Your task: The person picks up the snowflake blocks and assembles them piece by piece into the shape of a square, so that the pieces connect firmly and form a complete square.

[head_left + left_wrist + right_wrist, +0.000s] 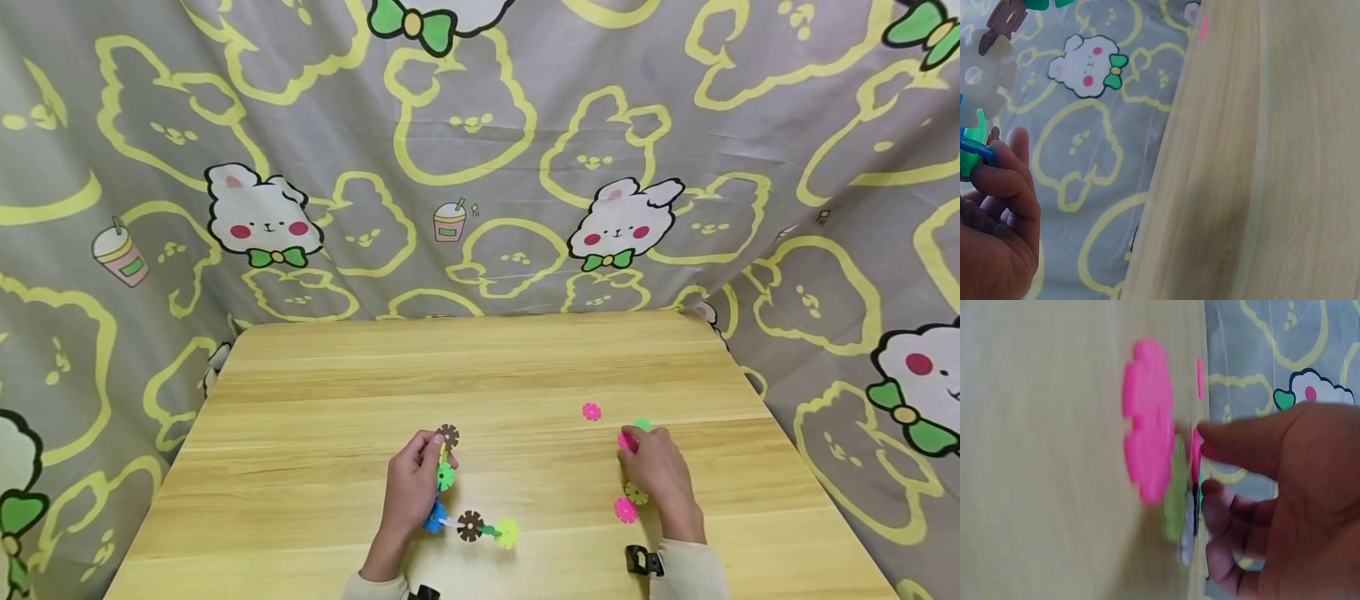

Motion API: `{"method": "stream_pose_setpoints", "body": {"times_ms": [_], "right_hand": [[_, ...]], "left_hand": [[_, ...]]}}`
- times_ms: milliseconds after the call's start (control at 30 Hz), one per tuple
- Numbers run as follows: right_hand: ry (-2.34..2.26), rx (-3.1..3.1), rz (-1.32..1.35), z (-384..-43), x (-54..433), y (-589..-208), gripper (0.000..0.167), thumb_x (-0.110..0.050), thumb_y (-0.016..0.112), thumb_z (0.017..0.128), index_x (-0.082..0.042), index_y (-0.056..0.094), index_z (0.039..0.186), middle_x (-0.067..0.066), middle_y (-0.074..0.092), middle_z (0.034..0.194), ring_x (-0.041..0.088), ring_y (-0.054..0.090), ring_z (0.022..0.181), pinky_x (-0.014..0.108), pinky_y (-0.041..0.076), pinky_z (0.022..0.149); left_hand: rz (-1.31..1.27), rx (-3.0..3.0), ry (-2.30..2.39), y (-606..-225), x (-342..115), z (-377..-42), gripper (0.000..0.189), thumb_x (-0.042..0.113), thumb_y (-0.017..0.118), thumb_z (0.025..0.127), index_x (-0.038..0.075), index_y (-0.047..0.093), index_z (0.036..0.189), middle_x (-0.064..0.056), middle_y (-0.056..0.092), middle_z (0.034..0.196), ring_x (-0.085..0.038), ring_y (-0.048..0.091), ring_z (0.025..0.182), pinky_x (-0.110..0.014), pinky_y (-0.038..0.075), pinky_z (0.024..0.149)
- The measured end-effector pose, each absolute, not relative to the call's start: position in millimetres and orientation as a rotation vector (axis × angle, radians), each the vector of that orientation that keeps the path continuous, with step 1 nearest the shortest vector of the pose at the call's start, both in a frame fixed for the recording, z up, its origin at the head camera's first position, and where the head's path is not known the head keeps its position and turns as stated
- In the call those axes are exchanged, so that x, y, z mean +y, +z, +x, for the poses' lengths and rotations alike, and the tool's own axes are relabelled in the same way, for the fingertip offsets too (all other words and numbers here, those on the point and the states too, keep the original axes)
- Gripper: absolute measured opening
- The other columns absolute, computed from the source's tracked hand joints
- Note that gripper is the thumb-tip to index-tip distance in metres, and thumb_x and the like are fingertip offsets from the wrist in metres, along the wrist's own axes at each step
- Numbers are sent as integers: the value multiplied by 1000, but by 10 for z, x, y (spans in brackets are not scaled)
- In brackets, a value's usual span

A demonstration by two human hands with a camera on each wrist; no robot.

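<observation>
My left hand (411, 483) pinches a chain of interlocked snowflake discs near its upper end. A brown disc (448, 436) tops the chain; a green disc (446, 476) and a blue disc (434, 518) follow below. From there it runs right through a white disc (985, 75), another brown disc (470, 526), and a dark green one to a yellow-green disc (507, 532). My right hand (663, 475) holds a pink snowflake disc (626, 439) between thumb and fingertips, low over the table; its fingers partly hide the discs beneath.
Near the right hand, loose discs lie on the wooden table (337, 392): a pink disc (626, 510), an olive-green disc (636, 493), a green disc (642, 425) and a separate pink disc (592, 412) farther back. A patterned grey curtain (510, 275) surrounds the table's far and side edges.
</observation>
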State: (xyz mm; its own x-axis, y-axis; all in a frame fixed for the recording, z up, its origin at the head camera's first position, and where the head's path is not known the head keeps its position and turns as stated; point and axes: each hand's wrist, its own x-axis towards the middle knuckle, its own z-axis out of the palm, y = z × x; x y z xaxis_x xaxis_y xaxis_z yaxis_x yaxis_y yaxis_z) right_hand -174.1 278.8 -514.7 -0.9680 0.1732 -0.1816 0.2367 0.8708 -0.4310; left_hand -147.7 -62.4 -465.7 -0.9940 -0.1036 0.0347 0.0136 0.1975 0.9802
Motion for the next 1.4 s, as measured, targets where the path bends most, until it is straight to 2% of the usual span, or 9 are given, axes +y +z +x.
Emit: {"method": "stream_pose_setpoints", "body": {"times_ms": [133, 267, 500, 633, 800, 1000, 1200, 1400], "right_hand": [[-694, 2927, 298, -1764, 2792, -5145, 36, -13, 58, 95, 2, 57, 128, 28, 56, 114, 30, 53, 88, 37, 44, 66], [-710, 2935, 323, -1775, 2794, -5135, 28, -11, 61, 92, 2, 60, 117, 27, 55, 110, 28, 53, 82, 34, 42, 62], [-773, 2905, 300, -1795, 2714, -5132, 18, -17, 64, 93, -7, 54, 104, 7, 57, 79, 20, 49, 67, 29, 36, 55], [-850, 2923, 228, -1815, 2546, -5094, 20, -23, 65, 93, -11, 57, 106, 4, 62, 83, 18, 54, 71, 29, 40, 59], [-1128, 2941, 41, -1842, 2170, -4990, 21, -25, 71, 89, -15, 63, 105, 0, 66, 87, 13, 59, 77, 26, 48, 67], [-1498, 2794, -259, -1822, 1694, -4851, 11, -21, 71, 87, -20, 65, 96, -8, 64, 81, 10, 58, 74, 22, 50, 64], [-1537, 2754, -522, -1803, 1403, -4761, 7, -23, 70, 89, -26, 66, 94, -14, 65, 81, 6, 57, 72, 23, 50, 63], [-1466, 2805, -782, -1807, 1244, -4733, 9, -30, 68, 90, -22, 69, 93, -16, 64, 84, 1, 55, 73, 23, 50, 66]], "left_hand": [[90, -2355, -1929, -4652, -619, -1471, 24, 11, 48, 102, 0, 65, 89, -12, 66, 69, -5, 48, 48, -17, 39, 45], [87, -2354, -1928, -4649, -617, -1470, 23, 11, 48, 102, 4, 64, 86, -14, 67, 69, -5, 48, 48, -16, 39, 46], [81, -2360, -1928, -4643, -619, -1470, 22, 10, 48, 101, 3, 63, 87, -16, 67, 71, -4, 49, 49, -16, 40, 46], [67, -2353, -1939, -4631, -622, -1465, 22, 10, 48, 101, -2, 63, 91, -18, 67, 72, -4, 49, 49, -17, 41, 46], [78, -2375, -1921, -4613, -624, -1458, 21, 9, 48, 101, 0, 64, 91, -17, 67, 72, -4, 50, 49, -17, 40, 46], [86, -2396, -1917, -4786, -621, -1500, 21, 13, 48, 102, 4, 64, 91, -11, 67, 71, -5, 49, 48, -17, 39, 44], [55, -2373, -1910, -4966, -638, -1542, 22, 19, 50, 102, 9, 64, 88, -6, 66, 68, -7, 50, 48, -18, 39, 44], [16, -2386, -1869, -4972, -633, -1540, 23, 20, 51, 101, 11, 63, 84, -4, 66, 66, -6, 49, 47, -19, 38, 44]]}}
